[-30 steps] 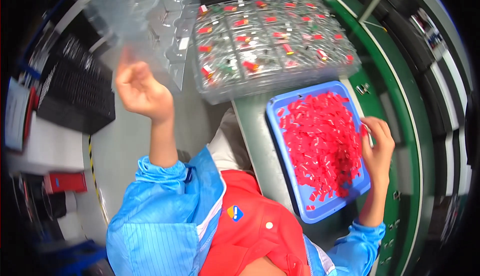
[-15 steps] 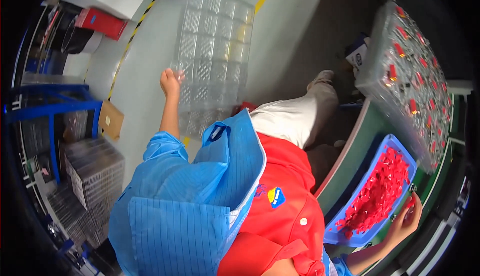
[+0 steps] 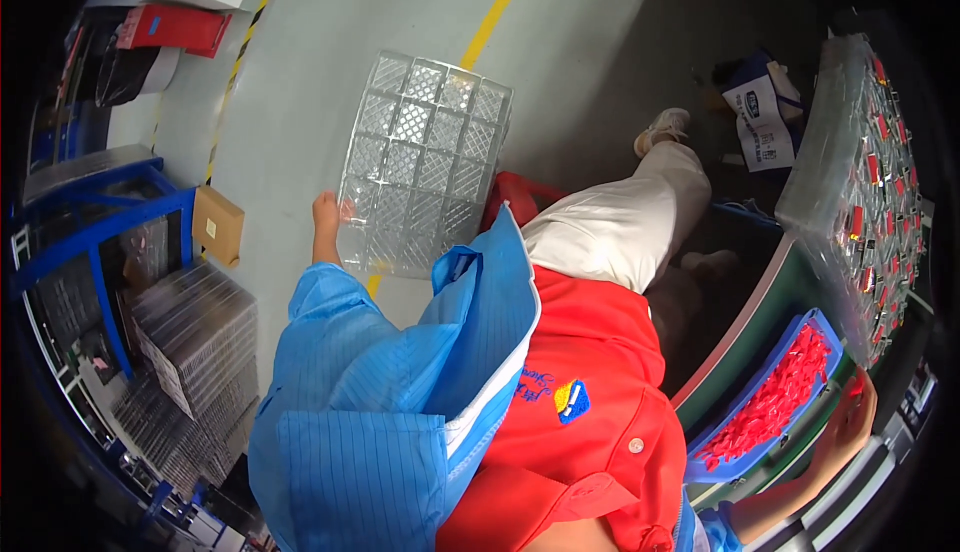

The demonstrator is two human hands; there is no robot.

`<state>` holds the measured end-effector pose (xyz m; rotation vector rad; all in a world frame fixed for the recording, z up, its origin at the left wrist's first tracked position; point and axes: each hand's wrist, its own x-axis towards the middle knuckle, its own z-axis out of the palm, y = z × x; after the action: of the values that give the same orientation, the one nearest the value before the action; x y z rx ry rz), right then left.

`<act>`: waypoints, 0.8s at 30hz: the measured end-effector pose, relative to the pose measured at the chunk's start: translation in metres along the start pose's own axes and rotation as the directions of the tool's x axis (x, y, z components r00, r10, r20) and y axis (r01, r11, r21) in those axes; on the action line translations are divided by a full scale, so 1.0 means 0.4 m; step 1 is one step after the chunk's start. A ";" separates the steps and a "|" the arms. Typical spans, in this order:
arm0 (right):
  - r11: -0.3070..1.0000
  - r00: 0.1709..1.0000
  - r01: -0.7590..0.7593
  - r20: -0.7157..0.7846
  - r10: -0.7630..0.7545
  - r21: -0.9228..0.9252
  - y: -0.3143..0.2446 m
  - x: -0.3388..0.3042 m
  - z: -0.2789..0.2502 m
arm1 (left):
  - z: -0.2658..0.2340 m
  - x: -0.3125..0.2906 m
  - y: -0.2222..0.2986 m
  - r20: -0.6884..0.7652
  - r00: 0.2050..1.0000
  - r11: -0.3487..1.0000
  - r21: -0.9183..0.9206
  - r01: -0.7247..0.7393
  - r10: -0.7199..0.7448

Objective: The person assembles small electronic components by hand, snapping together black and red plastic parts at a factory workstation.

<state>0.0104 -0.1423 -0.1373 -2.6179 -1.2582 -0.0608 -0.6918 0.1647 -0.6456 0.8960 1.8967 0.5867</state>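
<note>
My left hand (image 3: 326,220) is closed on the left edge of a clear plastic tray (image 3: 430,142) divided into square compartments. The tray is held out above the grey floor, and no parts show in its pockets. On the right, my right hand (image 3: 850,422) is beside a blue bin (image 3: 712,470) heaped with small red plastic pieces (image 3: 775,397). Its fingers are curled, with a bit of red showing at the fingertips; the piece itself is mostly hidden. Just beyond that hand stands a stack of clear trays (image 3: 815,192), the top one filled with red and metallic parts.
A green bench (image 3: 738,337) runs along my right. To the left are a blue metal frame (image 3: 105,222), stacked clear trays (image 3: 200,332) and a cardboard box (image 3: 218,225). A red stool-like object (image 3: 520,192) is partly behind the held tray. A white printed bag (image 3: 765,127) lies ahead.
The held tray has come lower and nearer to me, and looks shorter from this angle. My right hand has shifted a little right, away from the bin. The whole view has turned slightly.
</note>
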 end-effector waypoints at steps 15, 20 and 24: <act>0.980 0.999 0.047 0.012 -0.046 -0.194 -0.088 0.029 0.000 | 0.031 0.006 -0.061 0.069 0.986 0.982 -0.106 0.158 -0.151; 0.982 0.998 0.056 0.012 -0.055 -0.182 -0.065 0.015 -0.002 | 0.025 0.016 -0.079 0.066 0.977 0.973 -0.104 0.208 -0.202; 0.985 0.997 0.072 0.031 -0.068 -0.159 -0.054 -0.003 -0.017 | 0.013 0.037 -0.114 -0.059 0.998 0.923 0.384 0.024 -0.001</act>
<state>-0.0066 -0.1317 -0.1268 -2.7156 -1.4089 -0.1475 -0.7074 0.1483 -0.6881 1.1239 2.1093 0.2327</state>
